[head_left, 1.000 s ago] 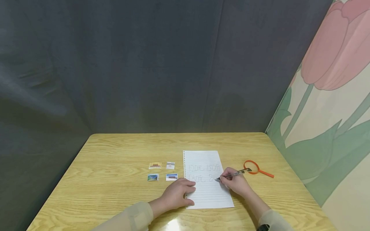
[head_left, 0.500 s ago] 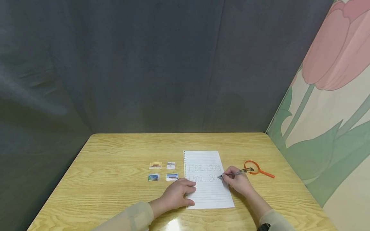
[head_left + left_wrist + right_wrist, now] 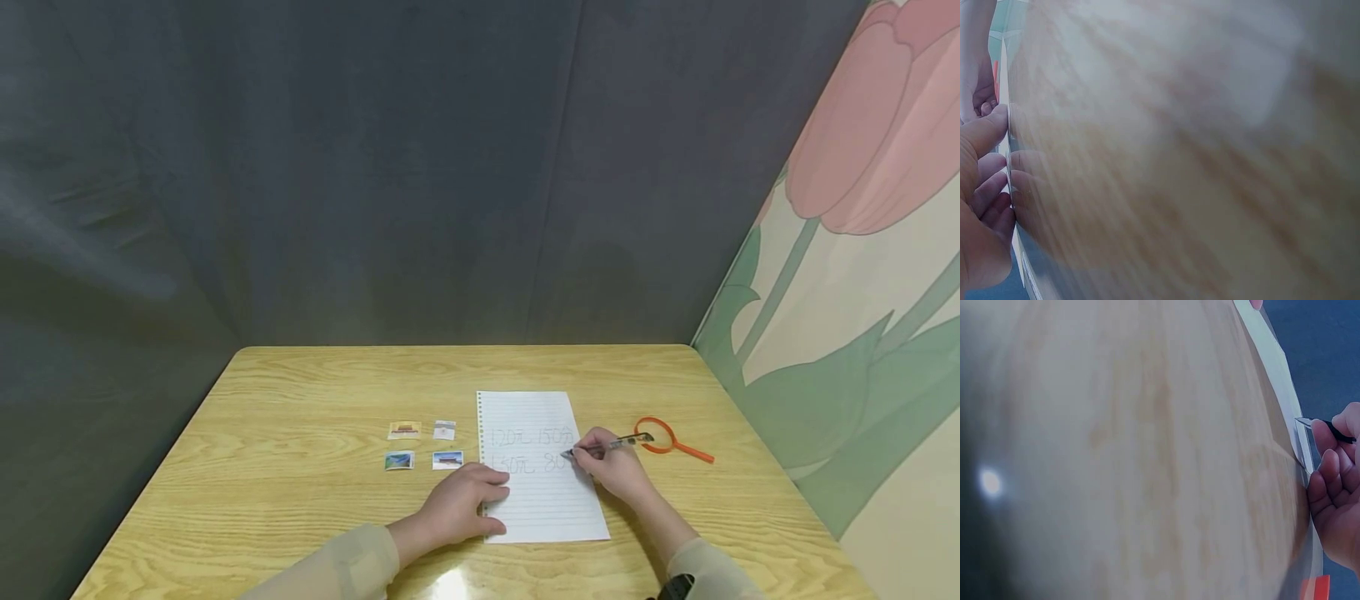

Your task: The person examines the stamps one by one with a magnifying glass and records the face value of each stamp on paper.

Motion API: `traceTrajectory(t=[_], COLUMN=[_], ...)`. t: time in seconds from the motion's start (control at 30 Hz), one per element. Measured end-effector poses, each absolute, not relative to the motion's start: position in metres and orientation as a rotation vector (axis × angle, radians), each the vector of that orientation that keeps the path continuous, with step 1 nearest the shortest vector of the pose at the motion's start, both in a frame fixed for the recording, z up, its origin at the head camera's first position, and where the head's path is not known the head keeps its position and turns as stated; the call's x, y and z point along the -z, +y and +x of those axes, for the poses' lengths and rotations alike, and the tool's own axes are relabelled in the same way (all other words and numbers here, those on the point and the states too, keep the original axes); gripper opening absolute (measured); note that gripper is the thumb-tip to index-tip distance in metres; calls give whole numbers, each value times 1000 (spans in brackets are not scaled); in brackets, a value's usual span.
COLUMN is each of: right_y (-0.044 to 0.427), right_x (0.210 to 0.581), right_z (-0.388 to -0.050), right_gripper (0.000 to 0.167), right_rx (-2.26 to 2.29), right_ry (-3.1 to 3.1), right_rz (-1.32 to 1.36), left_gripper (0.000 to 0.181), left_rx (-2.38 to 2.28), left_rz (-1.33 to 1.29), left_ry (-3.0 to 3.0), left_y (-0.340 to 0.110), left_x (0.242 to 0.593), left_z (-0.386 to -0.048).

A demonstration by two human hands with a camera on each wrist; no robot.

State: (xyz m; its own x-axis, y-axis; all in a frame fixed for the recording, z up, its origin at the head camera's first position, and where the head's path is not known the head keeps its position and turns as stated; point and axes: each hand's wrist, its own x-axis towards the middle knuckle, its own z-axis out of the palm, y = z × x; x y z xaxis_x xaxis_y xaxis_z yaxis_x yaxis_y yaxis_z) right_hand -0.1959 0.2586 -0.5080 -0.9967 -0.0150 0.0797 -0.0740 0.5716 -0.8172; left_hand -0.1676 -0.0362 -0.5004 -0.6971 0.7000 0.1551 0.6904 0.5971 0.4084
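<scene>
A lined sheet of paper [image 3: 543, 508] with punched holes down its left edge lies on the wooden table and bears two rows of handwritten figures. My right hand [image 3: 618, 475] pinches a pen [image 3: 626, 440], its tip at the end of the second row, beside "80". In the right wrist view the dark pen [image 3: 1338, 432] shows between thumb and fingers, close to the paper. My left hand [image 3: 457, 502] rests on the sheet's left edge with fingers spread, and in the left wrist view its fingers [image 3: 991, 181] lie flat along the surface.
Left of the paper lie several small picture stamps, among them a yellow stamp [image 3: 404, 430] and a blue-topped stamp [image 3: 447, 460]. An orange magnifying glass [image 3: 693, 452] lies right of my right hand. A dark curtain [image 3: 450, 208] hangs behind the table [image 3: 300, 492].
The pen tip has moved slightly right and then back a little, and the "0" after the "8" has been finished. My left hand has stayed in place.
</scene>
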Motion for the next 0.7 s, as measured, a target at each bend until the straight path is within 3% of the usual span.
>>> traceTrajectory(t=[0.7], right_y=[259], right_x=[507], right_z=[-196], right_gripper=[6], right_rx=[-1503], right_ry=[-2717], right_rz=[122], left_gripper=[50], left_rx=[-714], left_rz=[1210], left_ry=[2789], left_y=[-36], left_x=[499], left_z=[-166])
